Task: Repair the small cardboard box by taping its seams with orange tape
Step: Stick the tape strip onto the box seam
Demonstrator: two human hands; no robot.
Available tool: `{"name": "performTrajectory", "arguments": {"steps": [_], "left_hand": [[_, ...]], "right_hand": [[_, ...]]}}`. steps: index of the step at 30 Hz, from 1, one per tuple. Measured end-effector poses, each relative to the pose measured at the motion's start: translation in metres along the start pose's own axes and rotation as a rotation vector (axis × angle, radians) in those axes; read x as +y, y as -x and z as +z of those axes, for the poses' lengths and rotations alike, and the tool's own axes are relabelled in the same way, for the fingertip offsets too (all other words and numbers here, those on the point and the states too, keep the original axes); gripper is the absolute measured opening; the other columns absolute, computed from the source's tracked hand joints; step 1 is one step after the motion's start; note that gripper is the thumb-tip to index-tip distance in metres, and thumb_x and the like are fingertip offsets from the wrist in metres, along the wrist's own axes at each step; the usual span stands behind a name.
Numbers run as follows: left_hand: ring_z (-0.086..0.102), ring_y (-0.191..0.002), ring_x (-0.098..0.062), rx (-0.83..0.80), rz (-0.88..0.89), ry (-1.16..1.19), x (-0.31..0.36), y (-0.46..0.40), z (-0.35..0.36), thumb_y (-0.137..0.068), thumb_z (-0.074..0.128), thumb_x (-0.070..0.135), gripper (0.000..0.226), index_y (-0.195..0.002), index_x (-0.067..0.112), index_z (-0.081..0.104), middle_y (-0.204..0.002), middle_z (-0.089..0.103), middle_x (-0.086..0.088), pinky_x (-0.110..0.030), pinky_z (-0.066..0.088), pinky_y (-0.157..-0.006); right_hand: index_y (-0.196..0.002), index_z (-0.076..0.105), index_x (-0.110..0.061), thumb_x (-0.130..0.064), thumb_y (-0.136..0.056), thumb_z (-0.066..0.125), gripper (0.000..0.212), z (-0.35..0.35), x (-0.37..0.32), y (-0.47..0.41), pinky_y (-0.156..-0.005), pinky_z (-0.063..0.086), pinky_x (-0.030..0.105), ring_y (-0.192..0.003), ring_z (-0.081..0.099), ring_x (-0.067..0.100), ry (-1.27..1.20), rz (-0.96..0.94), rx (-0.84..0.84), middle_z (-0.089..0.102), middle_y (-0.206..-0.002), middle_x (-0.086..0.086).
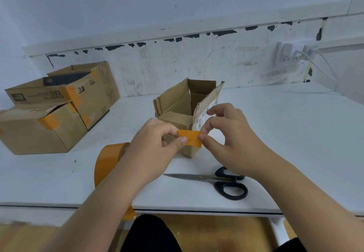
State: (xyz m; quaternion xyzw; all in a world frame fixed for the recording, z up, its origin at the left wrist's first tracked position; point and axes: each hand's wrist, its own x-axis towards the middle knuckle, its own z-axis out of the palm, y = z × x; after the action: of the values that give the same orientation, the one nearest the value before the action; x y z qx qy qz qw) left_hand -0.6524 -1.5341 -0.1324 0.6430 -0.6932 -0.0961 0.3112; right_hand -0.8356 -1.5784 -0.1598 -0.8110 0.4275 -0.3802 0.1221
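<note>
- Small cardboard box [184, 112]: stands on the white table [285, 133], top flaps open, one torn flap with a printed label on its right side. Taken as the landmark below.
- Strip of orange tape [190, 138]: held in the air just in front of the box's near corner, stretched between both hands.
- Left hand [155, 143]: thumb and forefinger pinch the strip's left end.
- Right hand [228, 133]: thumb and forefinger pinch the strip's right end; remaining fingers raised and loosely curled.
- Orange tape roll [107, 161]: front-left of the box, partly hidden by the left forearm.
- Scissors [216, 181]: flat on the table in front of the box, closed, black handles to the right.
- Larger cardboard boxes [55, 106]: well to the left of the box, patched with orange tape.
</note>
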Motion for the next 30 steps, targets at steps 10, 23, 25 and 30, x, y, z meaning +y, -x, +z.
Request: {"name": "performTrajectory", "arguments": {"steps": [10, 23, 25, 30], "left_hand": [[0.039, -0.132, -0.011, 0.003, 0.084, -0.102, -0.001, -0.004, 0.013, -0.092, 0.054, 0.034, 0.014, -0.087, 0.022, 0.06, -0.144, 0.044, 0.015, -0.023, 0.029, -0.095], [0.04, -0.117, 0.001, 0.127, 0.098, -0.005, -0.009, -0.003, 0.025, -0.094, 0.053, 0.028, 0.012, -0.087, 0.019, 0.057, -0.136, 0.052, 0.01, -0.001, 0.022, -0.076], [0.042, -0.116, -0.001, 0.154, 0.105, 0.012, -0.01, -0.004, 0.026, -0.093, 0.054, 0.027, 0.011, -0.088, 0.019, 0.059, -0.132, 0.055, 0.01, -0.001, 0.022, -0.076], [0.039, -0.108, 0.004, 0.2, 0.121, 0.033, -0.01, -0.004, 0.033, -0.093, 0.053, 0.03, 0.014, -0.09, 0.019, 0.061, -0.127, 0.057, 0.008, -0.001, 0.024, -0.077]], "right_hand": [[-0.081, 0.064, -0.02, -0.02, -0.084, 0.064, 0.003, 0.003, 0.011, -0.011, -0.108, 0.011, 0.013, -0.142, 0.024, 0.019, 0.089, -0.187, 0.034, 0.031, -0.155, -0.001], [-0.08, 0.063, -0.016, -0.015, -0.085, 0.063, 0.006, 0.012, 0.01, -0.019, -0.09, 0.049, 0.038, -0.122, 0.052, 0.013, 0.078, -0.238, 0.046, 0.027, -0.157, -0.006], [-0.081, 0.064, -0.015, -0.016, -0.086, 0.063, 0.005, 0.015, 0.012, -0.02, -0.093, 0.048, 0.035, -0.125, 0.05, 0.011, 0.059, -0.231, 0.08, 0.029, -0.157, -0.006], [-0.082, 0.063, -0.013, -0.013, -0.087, 0.065, 0.005, 0.025, 0.016, -0.015, -0.095, 0.039, 0.015, -0.126, 0.047, 0.009, -0.041, -0.19, 0.175, 0.038, -0.149, -0.003]]}}
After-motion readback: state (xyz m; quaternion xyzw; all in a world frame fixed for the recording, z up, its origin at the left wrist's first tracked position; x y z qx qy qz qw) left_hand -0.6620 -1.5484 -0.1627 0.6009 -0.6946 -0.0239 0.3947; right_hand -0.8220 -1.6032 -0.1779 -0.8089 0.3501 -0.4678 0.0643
